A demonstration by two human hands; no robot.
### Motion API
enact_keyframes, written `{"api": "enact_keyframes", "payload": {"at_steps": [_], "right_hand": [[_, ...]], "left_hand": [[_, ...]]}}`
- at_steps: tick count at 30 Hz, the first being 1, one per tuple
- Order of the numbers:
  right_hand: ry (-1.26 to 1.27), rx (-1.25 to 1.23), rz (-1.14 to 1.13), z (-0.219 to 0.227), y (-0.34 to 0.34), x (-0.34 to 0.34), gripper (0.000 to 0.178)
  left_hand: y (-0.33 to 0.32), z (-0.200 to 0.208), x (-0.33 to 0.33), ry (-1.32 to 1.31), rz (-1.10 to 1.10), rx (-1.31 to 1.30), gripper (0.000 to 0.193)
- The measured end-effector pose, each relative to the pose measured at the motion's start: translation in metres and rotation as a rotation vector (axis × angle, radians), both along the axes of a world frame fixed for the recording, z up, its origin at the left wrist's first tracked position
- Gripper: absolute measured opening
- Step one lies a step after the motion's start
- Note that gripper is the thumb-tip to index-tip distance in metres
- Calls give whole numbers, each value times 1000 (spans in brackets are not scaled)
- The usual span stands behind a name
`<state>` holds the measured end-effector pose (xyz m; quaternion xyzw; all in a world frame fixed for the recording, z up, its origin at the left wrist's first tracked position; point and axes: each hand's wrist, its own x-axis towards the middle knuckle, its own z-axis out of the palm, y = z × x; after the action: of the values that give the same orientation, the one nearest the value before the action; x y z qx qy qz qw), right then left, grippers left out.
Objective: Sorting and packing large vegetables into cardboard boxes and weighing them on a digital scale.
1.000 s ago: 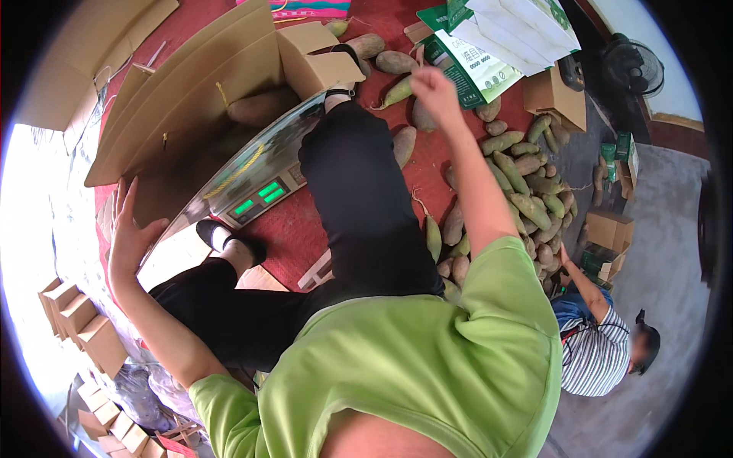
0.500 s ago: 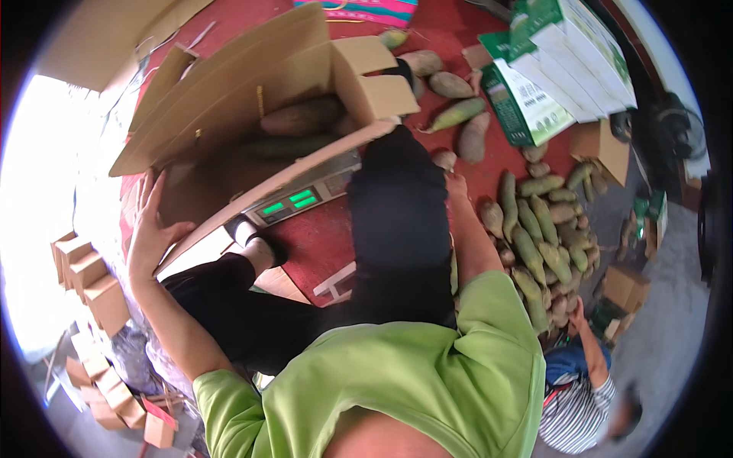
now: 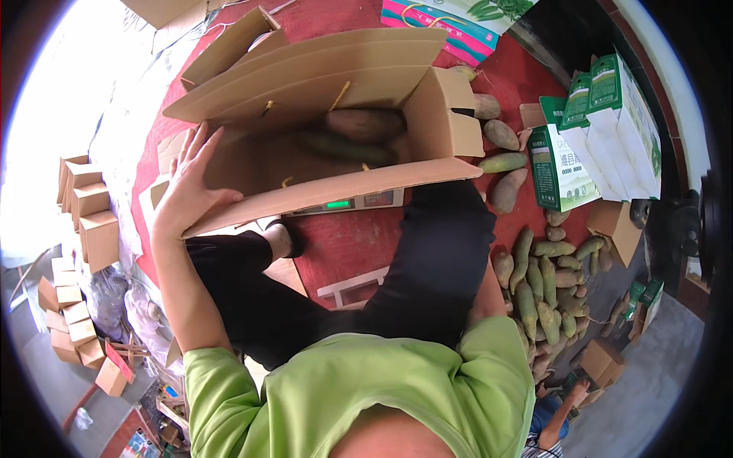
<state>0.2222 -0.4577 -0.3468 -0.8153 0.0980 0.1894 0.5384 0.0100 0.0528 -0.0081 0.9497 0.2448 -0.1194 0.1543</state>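
My left hand [image 3: 191,183] grips the left end of an open cardboard box [image 3: 450,114], its thumb along the near flap and its fingers spread toward the far side. Inside the box lie a brownish, thick root vegetable [image 3: 366,124] and a long green radish [image 3: 347,149]. A scale [image 3: 382,199] with a lit green display shows under the near flap. My right forearm [image 3: 489,294] goes down beside my right knee, which hides the hand. Nearest to that arm is a pile of green radishes and brownish roots [image 3: 527,305].
Loose roots [image 3: 502,135] lie on the red floor covering [image 3: 343,248] right of the box. Green-and-white cartons [image 3: 622,145] stand beyond them. Small brown boxes [image 3: 99,238] are stacked at left. Another person's arm [image 3: 561,420] shows at lower right.
My view has shifted, so the box sits farther right and shows more of its inside. My right hand, partly visible before beside the knee, is now hidden. My left hand stays on the box.
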Motion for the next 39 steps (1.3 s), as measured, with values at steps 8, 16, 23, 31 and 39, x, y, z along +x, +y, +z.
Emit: {"api": "enact_keyframes", "payload": {"at_steps": [8, 16, 23, 31, 39], "right_hand": [[-268, 35, 90, 148, 17, 24, 77], [-671, 16, 486, 382, 124, 44, 82], [-927, -166, 1207, 421, 263, 23, 72], [-706, -674, 1726, 347, 367, -34, 59], [-755, -333, 1620, 321, 367, -27, 55]], "left_hand": [[-4, 4, 0, 61, 44, 38, 103], [-3, 2, 1, 50, 44, 38, 103], [1, -4, 0, 34, 23, 31, 105], [6, -10, -3, 26, -19, 56, 104], [13, -19, 4, -16, -76, 56, 104]]}}
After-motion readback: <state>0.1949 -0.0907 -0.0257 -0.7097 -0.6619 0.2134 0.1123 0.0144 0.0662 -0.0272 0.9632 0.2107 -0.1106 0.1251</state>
